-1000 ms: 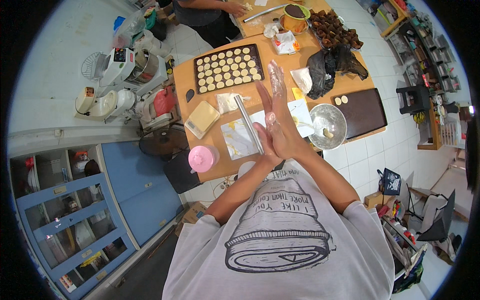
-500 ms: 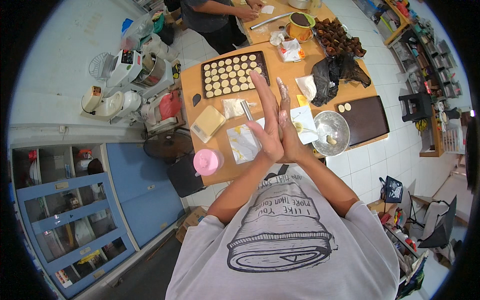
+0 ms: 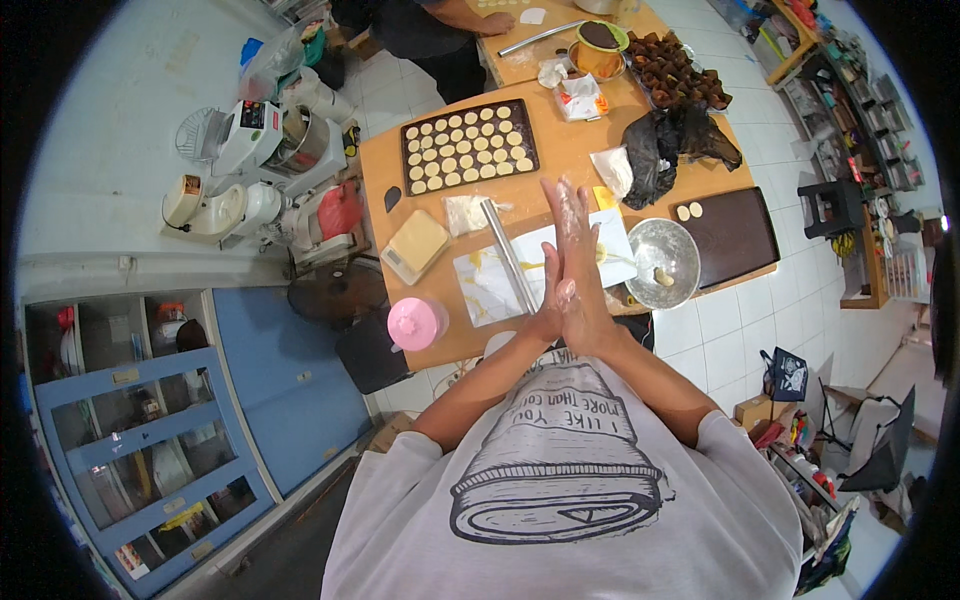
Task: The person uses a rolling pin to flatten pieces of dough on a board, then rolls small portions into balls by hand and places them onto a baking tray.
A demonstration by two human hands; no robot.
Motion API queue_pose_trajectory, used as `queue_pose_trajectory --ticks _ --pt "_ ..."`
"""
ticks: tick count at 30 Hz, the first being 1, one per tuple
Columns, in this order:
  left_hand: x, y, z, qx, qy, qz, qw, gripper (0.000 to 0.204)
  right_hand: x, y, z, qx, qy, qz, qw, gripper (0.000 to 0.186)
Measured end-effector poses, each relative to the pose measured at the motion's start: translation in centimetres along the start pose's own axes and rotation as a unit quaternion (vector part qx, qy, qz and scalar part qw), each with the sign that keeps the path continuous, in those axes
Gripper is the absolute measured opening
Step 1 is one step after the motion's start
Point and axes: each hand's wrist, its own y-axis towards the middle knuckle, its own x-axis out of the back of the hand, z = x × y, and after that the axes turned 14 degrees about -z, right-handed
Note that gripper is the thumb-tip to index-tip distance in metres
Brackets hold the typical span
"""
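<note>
Head view: left hand [image 3: 549,308] and right hand [image 3: 583,312] are pressed together; anything gripped cannot be seen. The metal rod [image 3: 508,254] is slanted forward-left.

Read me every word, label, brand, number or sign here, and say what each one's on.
White shirt: large dark lettering, partly readable, but I don't copy out printed wording.
White-and-red packet: print too small to read.
White mixer, dark panel: markings too small.
Dark blue bag: white print, too blurred.
</note>
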Motion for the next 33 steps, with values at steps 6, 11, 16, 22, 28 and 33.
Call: queue_pose_trajectory --ticks 6,11,16,22,28,33 --pt "1.1 -1.5 -0.1 0.110 -0.081 0.017 0.990 0.101 -0.8 3.8 -0.7 0.152 0.166 -0.079 0.971 0.088" --pt "-0.6 -0.1 -5.8 0.048 -0.083 0.016 0.995 0.099 -0.2 4.5 0.3 0.113 0.059 -0.048 0.991 0.085" --pt "-1.5 3.2 -7.9 -0.120 -0.105 0.065 0.985 0.098 0.1 4.4 1.2 0.114 0.064 -0.029 0.991 0.086" --pt "-0.3 4.1 -4.1 -0.024 -0.066 0.066 0.995 0.092 0.5 2.6 0.1 0.075 0.022 -0.022 0.997 0.086" --pt "-0.3 1.9 -0.6 0.078 -0.038 0.040 0.995 0.087 0.8 3.5 -0.8 0.068 0.021 -0.033 0.997 0.086" --pt "-1.0 1.6 -0.4 0.100 -0.042 -0.005 0.994 0.083 0.3 6.0 -2.2 0.081 0.042 -0.051 0.995 0.084"
